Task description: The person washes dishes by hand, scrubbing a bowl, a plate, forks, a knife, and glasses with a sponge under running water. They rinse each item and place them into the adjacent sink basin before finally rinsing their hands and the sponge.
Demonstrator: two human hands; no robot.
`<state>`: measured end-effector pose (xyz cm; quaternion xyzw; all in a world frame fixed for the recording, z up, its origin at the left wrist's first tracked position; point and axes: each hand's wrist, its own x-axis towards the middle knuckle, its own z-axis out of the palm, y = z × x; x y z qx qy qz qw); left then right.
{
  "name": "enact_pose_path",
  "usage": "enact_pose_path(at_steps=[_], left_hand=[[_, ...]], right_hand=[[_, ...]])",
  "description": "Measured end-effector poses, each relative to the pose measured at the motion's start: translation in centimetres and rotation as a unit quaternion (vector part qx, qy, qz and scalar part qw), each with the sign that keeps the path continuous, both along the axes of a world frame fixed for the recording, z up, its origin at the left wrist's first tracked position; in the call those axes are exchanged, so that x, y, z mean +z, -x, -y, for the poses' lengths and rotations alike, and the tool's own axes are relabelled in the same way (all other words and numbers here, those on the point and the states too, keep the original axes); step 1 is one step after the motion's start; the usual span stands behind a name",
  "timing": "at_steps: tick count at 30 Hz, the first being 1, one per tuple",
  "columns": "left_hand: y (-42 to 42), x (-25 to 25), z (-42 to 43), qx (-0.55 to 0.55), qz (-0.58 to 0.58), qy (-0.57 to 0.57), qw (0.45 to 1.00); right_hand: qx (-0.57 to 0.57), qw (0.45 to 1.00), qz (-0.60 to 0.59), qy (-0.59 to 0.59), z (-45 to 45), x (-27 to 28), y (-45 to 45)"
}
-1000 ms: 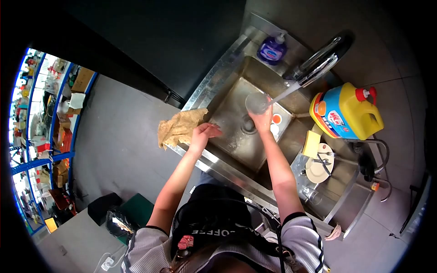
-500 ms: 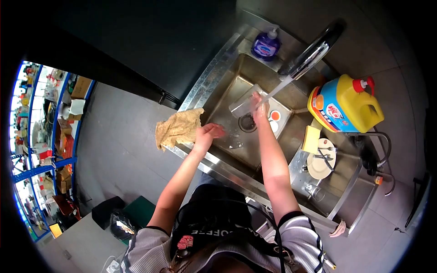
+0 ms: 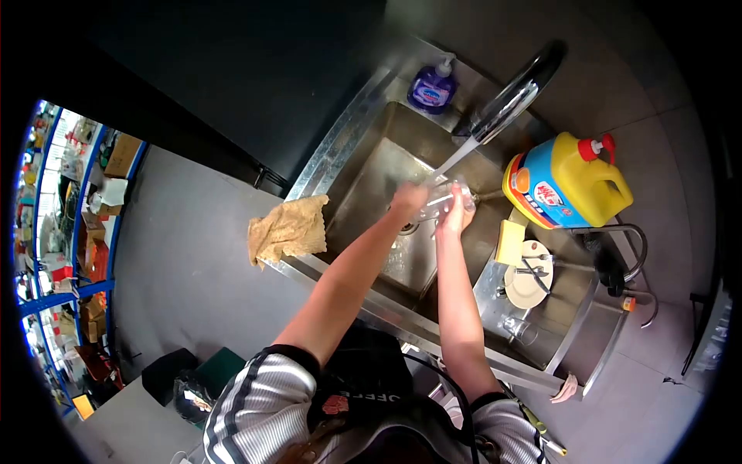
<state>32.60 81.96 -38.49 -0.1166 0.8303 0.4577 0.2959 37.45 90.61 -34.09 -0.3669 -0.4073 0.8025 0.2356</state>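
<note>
My right hand (image 3: 456,213) is closed around a clear drinking glass (image 3: 440,203), which lies tilted on its side over the sink basin (image 3: 371,193). At the glass's left end is my left hand (image 3: 410,199), close to the running water. Its fingers are smeared by motion, so their grip does not show. A stream of water (image 3: 457,158) falls from the chrome faucet (image 3: 514,97) onto the area of the left hand and glass. Beneath the hands, the drain (image 3: 408,228) is partly hidden.
A tan cloth (image 3: 290,228) hangs over the left rim. A purple soap bottle (image 3: 433,85) stands behind the basin, and a yellow detergent jug (image 3: 568,182) at right. Nearby are a yellow sponge (image 3: 510,243), a plate (image 3: 525,290) with cutlery, and another glass (image 3: 519,330).
My left hand has moved from near the cloth to the glass under the stream. My right hand has shifted the glass right and toward me. The view has moved slightly.
</note>
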Motion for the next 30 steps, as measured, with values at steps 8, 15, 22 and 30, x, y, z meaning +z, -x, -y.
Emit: enact_pose_path(at_steps=[8,15,22,30], left_hand=[[0.3,0.8,0.3,-0.151,-0.157,-0.187,0.958],[-0.7,-0.9,5.9,-0.153,-0.318,0.056,0.934],[-3.0,0.4,11.2,0.05,-0.09,-0.148,0.984],[-4.5,1.2,13.3,0.039,-0.118,-0.189,0.974]], right_hand=[[-0.007,0.995,0.078,0.066,-0.6,2.4,0.2],[0.156,0.984,-0.004,0.09,3.6,-2.8,2.1],[0.352,0.858,0.092,-0.362,2.3,-0.4,1.6],[0.359,0.709,0.242,-0.556,2.2,4.1,-1.8]])
